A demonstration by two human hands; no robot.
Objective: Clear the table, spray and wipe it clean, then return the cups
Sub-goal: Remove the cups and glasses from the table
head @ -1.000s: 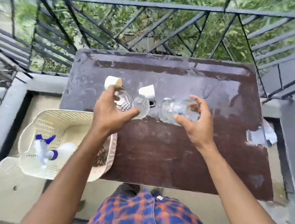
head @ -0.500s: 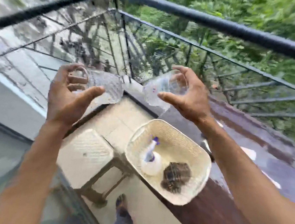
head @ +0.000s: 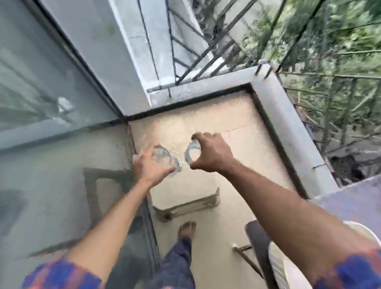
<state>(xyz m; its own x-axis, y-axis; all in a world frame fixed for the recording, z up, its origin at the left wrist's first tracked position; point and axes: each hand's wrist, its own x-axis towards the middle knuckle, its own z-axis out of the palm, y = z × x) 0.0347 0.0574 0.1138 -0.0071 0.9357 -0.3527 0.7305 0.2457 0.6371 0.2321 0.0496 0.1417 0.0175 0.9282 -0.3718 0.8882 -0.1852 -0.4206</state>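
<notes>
Balcony corner, pale floor, view smeared by motion. Landmark for all positions: low cream stool [head: 186, 191], mid-frame.

Left of the stool: glass door [head: 37, 79], reflective, its dark frame running down to the floor right beside the stool.

Over the stool's left edge: left hand [head: 149, 167], fingers and thumb curled round the left cup [head: 164, 159]. Clear glass, gripped from the side, mouth tipped toward the camera. Cannot tell whether its base touches the stool; too blurred.

Over the stool's far end: right hand [head: 209, 155], thumb and fingers wrapped round the right cup [head: 190, 150], also clear. The two cups sit just beside each other; contact between them not resolvable.

Judgement: clearing step. One cup per hand moves both in a single trip, and the side grips leave the bases free for setting down. The stool looks like the intended parking place, close to the work but out of the way of the spray.

Near side of the stool: a bare foot [head: 187, 229] on the floor.

Right of the stool: cream basket [head: 284, 269], partly hidden behind the right forearm. Beyond it, a corner of the surface [head: 368, 200], dark and dull. No spraying or wiping seen yet.

Behind the stool, up and right: railing [head: 207, 51], green foliage past it.
</notes>
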